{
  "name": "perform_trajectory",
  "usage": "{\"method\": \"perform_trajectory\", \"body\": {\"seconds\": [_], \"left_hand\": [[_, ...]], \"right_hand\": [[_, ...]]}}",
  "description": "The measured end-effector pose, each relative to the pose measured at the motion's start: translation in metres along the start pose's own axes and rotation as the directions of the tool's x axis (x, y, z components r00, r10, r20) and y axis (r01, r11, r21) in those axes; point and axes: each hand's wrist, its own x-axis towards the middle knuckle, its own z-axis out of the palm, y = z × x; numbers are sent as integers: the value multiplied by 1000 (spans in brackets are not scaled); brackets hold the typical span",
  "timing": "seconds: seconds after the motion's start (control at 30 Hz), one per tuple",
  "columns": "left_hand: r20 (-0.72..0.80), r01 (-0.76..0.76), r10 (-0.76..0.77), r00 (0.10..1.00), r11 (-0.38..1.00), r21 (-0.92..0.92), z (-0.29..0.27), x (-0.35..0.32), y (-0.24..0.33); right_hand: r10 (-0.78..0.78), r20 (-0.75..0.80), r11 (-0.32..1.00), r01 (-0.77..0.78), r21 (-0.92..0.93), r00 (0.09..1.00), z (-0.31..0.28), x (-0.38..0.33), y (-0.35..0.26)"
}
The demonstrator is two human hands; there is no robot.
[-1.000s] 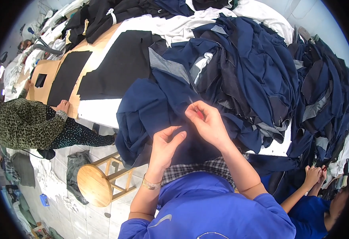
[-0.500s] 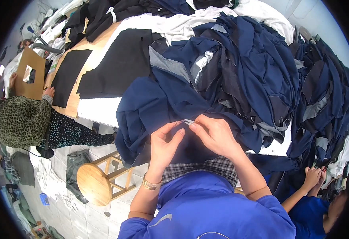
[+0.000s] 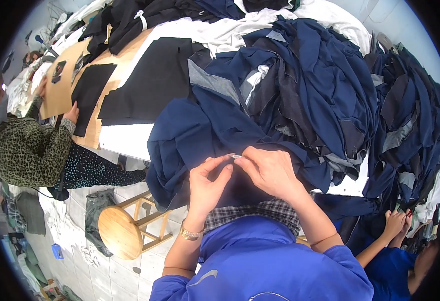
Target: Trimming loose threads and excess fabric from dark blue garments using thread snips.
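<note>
Above the near edge of the dark blue cloth (image 3: 190,133), my two hands meet at the fingertips. My right hand (image 3: 270,168) is closed, pinching a small silvery tool (image 3: 235,156) whose end is mostly covered by my fingers. My left hand (image 3: 207,180) is bent with its fingertips pressed together against the tool's end. Whatever those fingertips hold is too small to make out. The cloth lies rumpled beneath both hands and hangs over the table's near edge toward my lap.
A big heap of navy and black cloth (image 3: 325,90) covers the table's right side. Flat black panels (image 3: 147,83) lie left. A co-worker in a patterned top (image 3: 26,150) handles a cardboard template (image 3: 61,80). Another person's hands (image 3: 395,223) are at right. A wooden stool (image 3: 119,232) stands left.
My right fingers have closed further over the silvery tool, whose pointed tips showed before. The left co-worker's cardboard has tilted down toward the table beside the black panel.
</note>
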Motion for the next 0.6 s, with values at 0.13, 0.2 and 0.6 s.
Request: {"method": "perform_trajectory", "body": {"seconds": [0.13,0.2,0.6], "left_hand": [[-6,80,-82,997,986,-144,0,-1,1],[2,141,-144,990,960,-242,0,-2,1],[42,143,-139,989,887,-439,-2,1,-1]], "right_hand": [[110,-105,982,-92,163,988,6,1,7],[278,8,861,-253,442,961,5,4,10],[211,100,778,-229,585,972,12,19,8]]}}
